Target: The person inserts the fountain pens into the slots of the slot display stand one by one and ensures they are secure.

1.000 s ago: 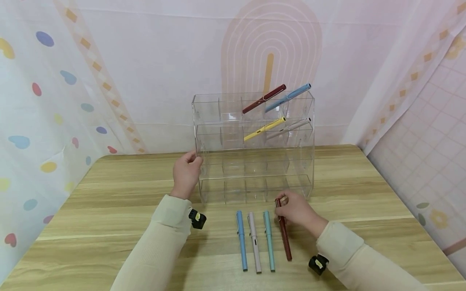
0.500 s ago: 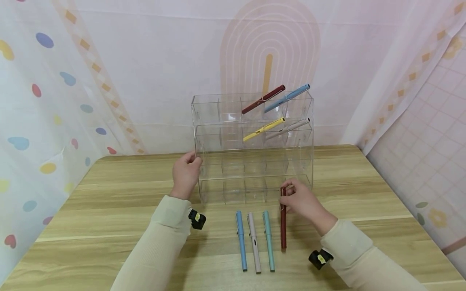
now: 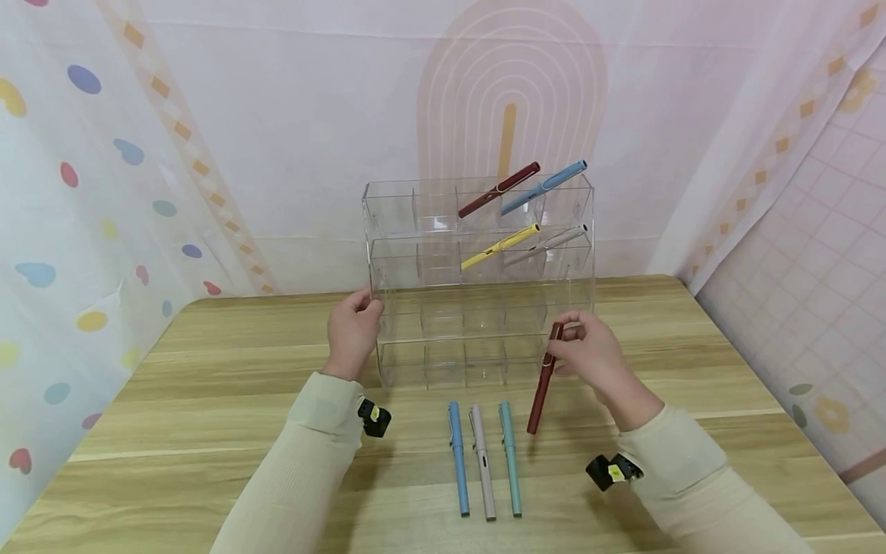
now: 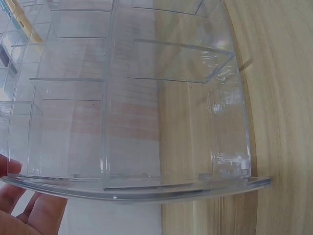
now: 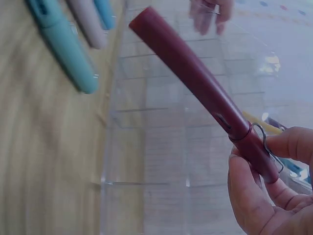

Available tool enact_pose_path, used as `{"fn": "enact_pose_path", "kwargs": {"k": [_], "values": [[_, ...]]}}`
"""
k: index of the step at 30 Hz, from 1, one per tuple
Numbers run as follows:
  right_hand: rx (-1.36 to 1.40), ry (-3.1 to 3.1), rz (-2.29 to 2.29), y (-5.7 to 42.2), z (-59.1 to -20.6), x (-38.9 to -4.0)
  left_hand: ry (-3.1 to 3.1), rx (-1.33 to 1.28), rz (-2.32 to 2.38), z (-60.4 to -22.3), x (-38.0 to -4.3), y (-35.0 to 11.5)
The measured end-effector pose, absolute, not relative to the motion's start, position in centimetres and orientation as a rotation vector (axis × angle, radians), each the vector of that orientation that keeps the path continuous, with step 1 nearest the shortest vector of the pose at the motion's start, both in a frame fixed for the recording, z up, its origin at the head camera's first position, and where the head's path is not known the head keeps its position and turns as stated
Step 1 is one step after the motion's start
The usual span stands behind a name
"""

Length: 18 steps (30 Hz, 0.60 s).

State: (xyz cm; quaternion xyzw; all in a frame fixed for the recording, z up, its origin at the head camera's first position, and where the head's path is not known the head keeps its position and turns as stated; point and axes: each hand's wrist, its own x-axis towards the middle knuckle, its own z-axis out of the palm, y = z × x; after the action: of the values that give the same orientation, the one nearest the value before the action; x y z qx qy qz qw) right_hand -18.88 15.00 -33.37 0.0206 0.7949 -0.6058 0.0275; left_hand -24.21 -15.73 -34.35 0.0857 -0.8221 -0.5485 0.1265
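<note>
My right hand (image 3: pixel 588 355) pinches a capped dark red pen (image 3: pixel 543 388) near its clip end, thumb on one side and fingers on the other. The pen hangs tilted above the table, in front of the rack's lower right corner. My left hand (image 3: pixel 353 332) holds the left side panel of a clear acrylic tiered rack (image 3: pixel 443 265). In the left wrist view, the thumb and fingers lie on opposite sides of that panel (image 4: pixel 146 192). On the table lie a blue pen (image 3: pixel 459 462), a pale pinkish-grey pen (image 3: pixel 484 465) and a teal pen (image 3: pixel 511 462).
The rack's top tier holds another dark red pen (image 3: pixel 498 190) and a light blue pen (image 3: pixel 543 187). Below them lean a yellow pen (image 3: pixel 501 246) and a grey pen (image 3: pixel 550 246). Patterned cloth (image 3: pixel 311 154) hangs behind the wooden table (image 3: pixel 208 400).
My right hand has lifted the dark red pen off the table and moved it up and rightward toward the rack; its lower end now swings left. My left hand stays on the rack.
</note>
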Motion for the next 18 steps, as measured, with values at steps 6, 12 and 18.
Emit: {"fn": "enact_pose_path", "kwargs": {"k": [6,12,18], "values": [[0.123,2.448,-2.012,15.5,-32.2,-19.0,-2.397,0.255,-1.581,-34.3,-24.2,-15.7],[0.158,2.407,-2.22,15.7,-31.1,-19.3,-2.397,0.263,-1.591,-34.3,-24.2,-15.7],[0.229,2.3,-2.418,15.3,-30.2,-19.3,-2.403,0.267,-1.598,-34.4,-24.3,-15.7]]}}
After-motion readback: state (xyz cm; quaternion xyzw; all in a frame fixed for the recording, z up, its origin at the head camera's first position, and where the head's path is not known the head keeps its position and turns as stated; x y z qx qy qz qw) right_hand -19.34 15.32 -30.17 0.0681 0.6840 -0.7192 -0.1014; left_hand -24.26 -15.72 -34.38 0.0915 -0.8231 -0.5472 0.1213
